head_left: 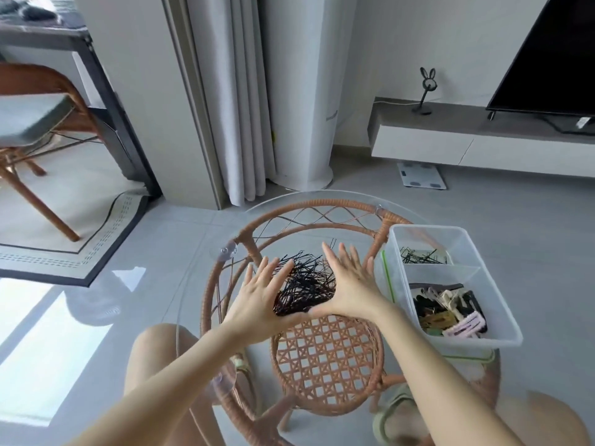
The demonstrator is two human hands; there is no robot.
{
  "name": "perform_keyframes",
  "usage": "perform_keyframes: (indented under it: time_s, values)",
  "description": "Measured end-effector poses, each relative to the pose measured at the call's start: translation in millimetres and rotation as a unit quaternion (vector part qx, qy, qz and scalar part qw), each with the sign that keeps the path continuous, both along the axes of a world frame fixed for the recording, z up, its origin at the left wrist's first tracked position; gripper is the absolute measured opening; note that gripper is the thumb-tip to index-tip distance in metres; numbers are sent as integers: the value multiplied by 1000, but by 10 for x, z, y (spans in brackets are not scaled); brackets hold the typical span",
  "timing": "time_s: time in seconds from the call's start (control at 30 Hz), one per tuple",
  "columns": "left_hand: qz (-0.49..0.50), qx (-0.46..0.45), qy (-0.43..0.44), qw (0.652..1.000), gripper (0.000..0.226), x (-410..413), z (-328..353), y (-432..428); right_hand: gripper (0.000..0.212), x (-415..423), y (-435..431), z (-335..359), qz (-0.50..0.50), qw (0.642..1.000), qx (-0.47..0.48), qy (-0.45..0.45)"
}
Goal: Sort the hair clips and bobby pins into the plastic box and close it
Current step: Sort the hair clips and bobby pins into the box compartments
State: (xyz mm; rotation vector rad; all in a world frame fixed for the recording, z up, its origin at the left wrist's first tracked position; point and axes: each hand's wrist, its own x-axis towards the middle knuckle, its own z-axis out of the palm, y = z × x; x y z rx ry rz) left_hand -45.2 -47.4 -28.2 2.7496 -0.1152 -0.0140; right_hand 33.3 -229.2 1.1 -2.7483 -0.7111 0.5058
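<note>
A heap of black bobby pins [306, 284] lies on the round glass tabletop [199, 284]. My left hand [260, 291] and my right hand [347, 284] flank the heap with straight, spread fingers, thumbs nearly meeting at its near edge. To the right stands the clear plastic box [502, 304], lid off. Its far compartment holds some bobby pins [421, 255]. Its near compartment holds several hair clips [447, 310] in black, beige and pink.
The glass top rests on a rattan frame [322, 358] with a woven lower shelf. A green-edged lid [388, 278] stands against the box's left side. A TV bench [483, 136], a scale [421, 175], a curtain and a chair [32, 123] stand further off.
</note>
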Motion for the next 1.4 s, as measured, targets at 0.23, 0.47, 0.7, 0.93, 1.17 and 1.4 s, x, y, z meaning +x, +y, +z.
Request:
perform_keyframes:
  time_s: [0.23, 0.47, 0.7, 0.93, 1.17, 1.4]
  values:
    - [27, -198, -40, 979, 79, 126, 68, 9, 116, 187, 185, 68, 31, 997, 10, 63]
    - [121, -371, -27, 920, 62, 236, 192, -203, 106, -177, 76, 60, 86, 992, 89, 39]
    - [100, -14, 79, 992, 88, 71, 434, 42, 126, -214, -132, 155, 48, 994, -91, -28]
    - [50, 74, 117, 989, 95, -58, 411, -70, 57, -340, -19, 181, 23, 999, 37, -33]
    - [107, -15, 82, 991, 55, 16, 463, -32, 25, -389, -13, 266, -5, 994, 87, -60]
    - [104, -38, 96, 989, 23, 18, 529, 58, 12, -300, -24, 599, -30, 989, 121, -80]
